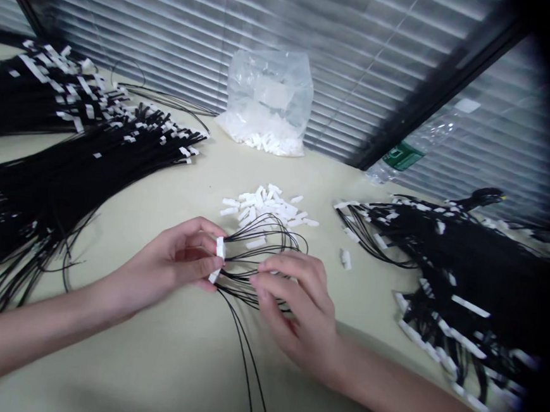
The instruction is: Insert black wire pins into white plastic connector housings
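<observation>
A white connector (218, 260) is pinched between the thumb and fingers of my left hand (182, 259), standing nearly upright. Thin black wires (247, 258) run from its right side and curl back in loops, while two loose ones hang down toward the bottom edge. My right hand (300, 303) is at the wires, its thumb and fingertips closed together on some of them. How many wires it holds is hidden. Just behind the hands lies a loose pile of small white connectors (265, 205).
Thick bundles of black wires with white ends (70, 152) cover the left side. More bundles (469, 278) lie at the right. A clear plastic bag (271, 104) of white pieces and a plastic bottle (405, 156) stand by the window blinds. One loose connector (346, 259) lies right of centre.
</observation>
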Motion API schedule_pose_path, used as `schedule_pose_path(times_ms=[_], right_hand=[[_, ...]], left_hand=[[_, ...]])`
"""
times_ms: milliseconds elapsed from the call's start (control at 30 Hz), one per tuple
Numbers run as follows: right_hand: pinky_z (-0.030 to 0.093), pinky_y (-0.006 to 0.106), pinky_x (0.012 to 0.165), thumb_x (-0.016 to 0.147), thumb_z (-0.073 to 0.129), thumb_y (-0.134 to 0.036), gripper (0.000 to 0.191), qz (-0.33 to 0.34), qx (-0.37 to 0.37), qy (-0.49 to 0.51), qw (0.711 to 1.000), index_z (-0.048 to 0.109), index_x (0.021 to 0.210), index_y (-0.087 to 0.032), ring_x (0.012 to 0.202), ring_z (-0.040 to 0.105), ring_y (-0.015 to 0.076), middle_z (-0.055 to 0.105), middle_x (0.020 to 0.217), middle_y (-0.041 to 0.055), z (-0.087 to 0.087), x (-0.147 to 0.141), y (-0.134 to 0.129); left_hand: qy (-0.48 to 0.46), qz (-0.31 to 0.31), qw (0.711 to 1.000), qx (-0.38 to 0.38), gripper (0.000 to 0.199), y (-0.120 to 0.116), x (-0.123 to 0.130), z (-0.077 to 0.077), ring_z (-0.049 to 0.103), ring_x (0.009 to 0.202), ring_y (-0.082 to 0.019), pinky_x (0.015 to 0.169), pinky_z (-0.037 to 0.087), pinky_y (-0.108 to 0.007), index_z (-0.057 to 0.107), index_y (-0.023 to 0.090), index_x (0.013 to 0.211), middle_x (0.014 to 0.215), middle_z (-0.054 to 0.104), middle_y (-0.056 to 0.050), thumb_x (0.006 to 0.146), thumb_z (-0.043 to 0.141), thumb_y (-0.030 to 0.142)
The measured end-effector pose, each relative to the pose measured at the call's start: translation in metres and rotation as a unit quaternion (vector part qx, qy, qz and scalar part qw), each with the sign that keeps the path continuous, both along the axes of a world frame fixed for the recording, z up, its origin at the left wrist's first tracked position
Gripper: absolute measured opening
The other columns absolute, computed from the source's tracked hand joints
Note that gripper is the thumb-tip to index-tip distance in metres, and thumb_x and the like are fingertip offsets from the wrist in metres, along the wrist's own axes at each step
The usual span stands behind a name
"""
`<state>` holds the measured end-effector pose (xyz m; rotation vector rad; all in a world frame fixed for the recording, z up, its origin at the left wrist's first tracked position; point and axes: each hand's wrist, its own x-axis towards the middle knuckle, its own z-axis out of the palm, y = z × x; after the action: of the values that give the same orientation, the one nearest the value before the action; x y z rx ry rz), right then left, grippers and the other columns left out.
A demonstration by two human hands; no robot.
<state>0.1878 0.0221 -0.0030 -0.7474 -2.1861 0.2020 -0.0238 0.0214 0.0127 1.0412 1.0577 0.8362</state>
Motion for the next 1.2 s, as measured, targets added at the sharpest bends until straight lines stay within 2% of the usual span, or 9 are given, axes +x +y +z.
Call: schedule_pose_path(times_ms=[100,233,367,467,600,700,900,1067,1200], right_hand=[[0.043,0.03,0.082,0.073,0.058,-0.005,0.025,0.054,0.087,-0.093,0.99,0.058,0.096,-0.016,0.091,0.053,0.0146,0.061,0.091,0.0028,0.005,0.008,-0.008],[0.043,0.029,0.079,0.078,0.052,-0.01,0.021,0.051,0.036,-0.157,0.986,0.056,0.099,-0.014,0.086,0.053,0.0142,0.063,0.086,0.0031,0.005,0.009,-0.019],[0.042,0.029,0.08,0.079,0.056,-0.018,0.014,0.038,0.0,-0.127,0.991,0.054,0.092,-0.015,0.088,0.053,0.0149,0.063,0.087,0.0032,0.0,0.002,-0.024],[0.042,0.028,0.081,0.08,0.056,-0.015,0.01,0.057,-0.005,-0.112,0.992,0.055,0.09,-0.016,0.087,0.053,0.0134,0.063,0.084,0.0011,0.0,0.001,-0.024],[0.043,0.028,0.082,0.082,0.052,-0.01,0.016,0.093,-0.041,-0.083,0.991,0.056,0.096,-0.018,0.09,0.054,0.0125,0.063,0.091,0.0018,0.0,0.006,-0.023],[0.047,0.028,0.082,0.084,0.048,-0.012,0.022,0.085,-0.046,-0.026,0.995,0.057,0.103,-0.019,0.092,0.056,0.0128,0.065,0.093,0.0036,-0.005,0.01,-0.02],[0.05,0.028,0.083,0.084,0.047,-0.011,0.028,0.089,-0.039,-0.014,0.995,0.059,0.108,-0.021,0.096,0.058,0.0137,0.066,0.096,0.0038,-0.014,0.012,-0.016],[0.05,0.026,0.083,0.08,0.053,-0.006,0.031,0.092,-0.072,0.038,0.992,0.062,0.105,-0.021,0.096,0.057,0.0127,0.065,0.099,0.0025,-0.009,0.008,-0.014],[0.05,0.025,0.076,0.078,0.056,-0.004,0.027,0.079,-0.071,0.113,0.988,0.065,0.097,-0.022,0.083,0.06,0.0107,0.068,0.088,0.0,0.0,0.003,-0.01]], left_hand=[[-0.03,0.028,0.999,-0.008,0.026,0.001,-0.003,-0.002,0.058,0.073,-0.014,0.066,0.05,-0.027,0.053,0.022,0.1,0.082,0.059,-0.002,0.077,0.063,0.022],[-0.087,0.054,0.994,-0.023,0.027,0.003,-0.006,-0.004,0.058,0.072,-0.013,0.064,0.047,-0.024,0.054,0.022,0.098,0.08,0.06,-0.001,0.075,0.065,0.017],[-0.128,0.066,0.989,-0.037,0.027,0.004,-0.008,-0.005,0.058,0.079,-0.014,0.066,0.046,-0.022,0.054,0.022,0.099,0.083,0.06,-0.002,0.076,0.064,0.015],[-0.138,0.056,0.988,-0.047,0.026,0.005,-0.009,-0.004,0.057,0.079,-0.013,0.067,0.046,-0.022,0.053,0.023,0.099,0.085,0.06,-0.002,0.077,0.063,0.014],[-0.134,0.052,0.989,-0.045,0.025,0.005,-0.008,-0.003,0.056,0.073,-0.01,0.065,0.045,-0.02,0.052,0.023,0.099,0.085,0.059,-0.001,0.078,0.062,0.014],[-0.142,0.059,0.987,-0.046,0.025,0.005,-0.008,-0.002,0.056,0.07,-0.01,0.064,0.044,-0.021,0.053,0.022,0.099,0.083,0.059,-0.001,0.077,0.063,0.015],[-0.168,0.068,0.982,-0.054,0.027,0.006,-0.01,-0.003,0.057,0.07,-0.01,0.066,0.045,-0.021,0.054,0.023,0.1,0.085,0.059,-0.001,0.076,0.063,0.014],[-0.175,0.058,0.981,-0.053,0.026,0.006,-0.01,-0.002,0.057,0.071,-0.009,0.065,0.045,-0.02,0.053,0.023,0.1,0.086,0.058,-0.001,0.077,0.062,0.014],[-0.168,0.054,0.983,-0.049,0.024,0.006,-0.009,0.0,0.057,0.071,-0.009,0.065,0.044,-0.02,0.052,0.023,0.1,0.085,0.056,0.0,0.079,0.061,0.014]])
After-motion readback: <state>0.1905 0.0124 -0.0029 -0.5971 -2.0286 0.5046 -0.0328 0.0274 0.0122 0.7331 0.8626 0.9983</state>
